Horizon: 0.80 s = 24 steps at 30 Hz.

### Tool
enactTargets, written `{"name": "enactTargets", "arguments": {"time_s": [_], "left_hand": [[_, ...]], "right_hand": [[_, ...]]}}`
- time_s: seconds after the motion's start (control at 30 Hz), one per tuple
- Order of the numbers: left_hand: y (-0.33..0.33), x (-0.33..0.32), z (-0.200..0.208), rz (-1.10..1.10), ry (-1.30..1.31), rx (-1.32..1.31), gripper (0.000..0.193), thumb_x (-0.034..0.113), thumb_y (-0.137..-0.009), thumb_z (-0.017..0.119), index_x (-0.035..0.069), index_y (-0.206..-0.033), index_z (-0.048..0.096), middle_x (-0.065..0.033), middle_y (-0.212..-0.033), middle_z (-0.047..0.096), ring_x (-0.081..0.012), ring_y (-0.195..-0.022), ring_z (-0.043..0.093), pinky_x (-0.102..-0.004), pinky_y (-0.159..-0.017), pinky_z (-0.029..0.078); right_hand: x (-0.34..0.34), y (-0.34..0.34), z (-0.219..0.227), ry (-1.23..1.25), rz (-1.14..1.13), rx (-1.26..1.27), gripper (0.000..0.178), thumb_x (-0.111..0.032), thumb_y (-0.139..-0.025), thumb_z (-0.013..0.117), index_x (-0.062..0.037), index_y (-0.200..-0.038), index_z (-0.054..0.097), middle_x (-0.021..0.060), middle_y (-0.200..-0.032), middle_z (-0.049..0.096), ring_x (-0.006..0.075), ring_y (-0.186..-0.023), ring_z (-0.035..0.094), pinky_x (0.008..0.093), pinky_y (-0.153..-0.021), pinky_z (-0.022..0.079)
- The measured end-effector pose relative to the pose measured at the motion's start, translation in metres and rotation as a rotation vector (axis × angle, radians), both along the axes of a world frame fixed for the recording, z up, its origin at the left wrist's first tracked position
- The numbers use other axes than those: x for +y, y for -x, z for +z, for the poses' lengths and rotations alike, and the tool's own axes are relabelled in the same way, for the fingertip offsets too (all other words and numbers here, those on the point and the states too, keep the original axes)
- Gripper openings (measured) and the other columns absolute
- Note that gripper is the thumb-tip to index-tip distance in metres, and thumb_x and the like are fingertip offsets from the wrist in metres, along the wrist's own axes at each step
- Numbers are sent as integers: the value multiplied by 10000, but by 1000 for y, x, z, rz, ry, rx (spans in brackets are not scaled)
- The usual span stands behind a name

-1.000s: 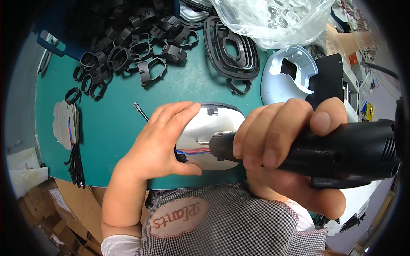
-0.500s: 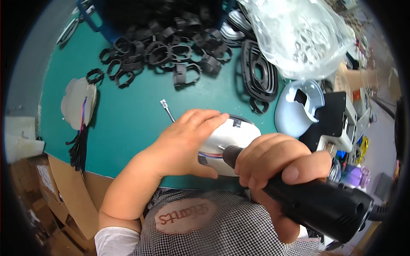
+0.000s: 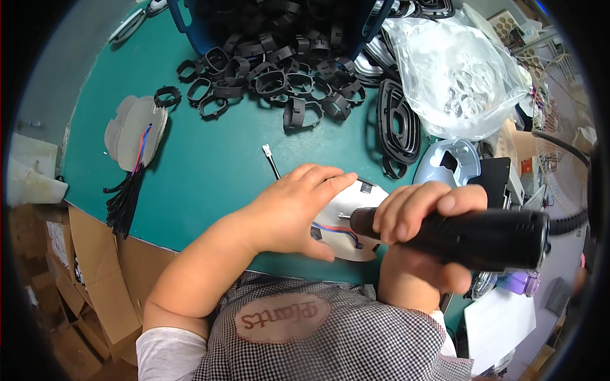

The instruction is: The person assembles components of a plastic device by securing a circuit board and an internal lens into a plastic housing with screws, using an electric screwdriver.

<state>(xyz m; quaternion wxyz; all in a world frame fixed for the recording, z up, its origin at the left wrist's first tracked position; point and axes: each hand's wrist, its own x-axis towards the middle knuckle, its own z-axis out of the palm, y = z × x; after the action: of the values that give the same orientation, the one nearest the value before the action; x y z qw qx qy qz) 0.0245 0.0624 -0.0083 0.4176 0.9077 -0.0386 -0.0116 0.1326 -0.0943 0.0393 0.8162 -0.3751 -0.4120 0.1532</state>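
Note:
A pale, rounded plate with small black pads and red and blue wires sits near the table's front edge. My left hand grips its left side, the fingers over the far part and the thumb at the near part. In my right hand is a black electric screwdriver, held almost level. Its silver bit is over the middle of the plate; whether the tip touches a screw I cannot tell. A black cable with a white connector sticks out beyond my left hand.
Black plastic rings spill from a blue bin at the back. Stacked grey plates with wires lie left. On the right are black oval frames, a clear bag of pale rings and a light-blue shell.
The screwdriver has swung from a slant to nearly level, its rear end rising. My left hand keeps its grip on the plate. The whole view has shifted a little.

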Motion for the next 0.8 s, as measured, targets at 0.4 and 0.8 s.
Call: {"name": "enactTargets", "arguments": {"time_s": [0.4, 0.8], "left_hand": [[4, -11, 22, 51, -133, 80, 1235, 383, -470, 913, 83, -1491, 286, -183, -1495, 317, -418, -1360, 306, -480, -1123, 303], [2, -67, 18, 186, -419, 26, 1193, 399, -514, 897, 57, -1475, 279, -215, -1444, 338, -400, -1342, 340, -483, -1116, 314]], "right_hand": [[-69, -73, -10, -236, 340, 370, 761, -636, -849, 605, -22, -1271, 449, 71, -770, 528, 175, -573, 552, 329, -552, 484], [-77, -85, -43, -203, 328, 503, 740, -638, -874, 561, -22, -1276, 479, 43, -738, 491, 151, -546, 502, 313, -521, 437]]}}
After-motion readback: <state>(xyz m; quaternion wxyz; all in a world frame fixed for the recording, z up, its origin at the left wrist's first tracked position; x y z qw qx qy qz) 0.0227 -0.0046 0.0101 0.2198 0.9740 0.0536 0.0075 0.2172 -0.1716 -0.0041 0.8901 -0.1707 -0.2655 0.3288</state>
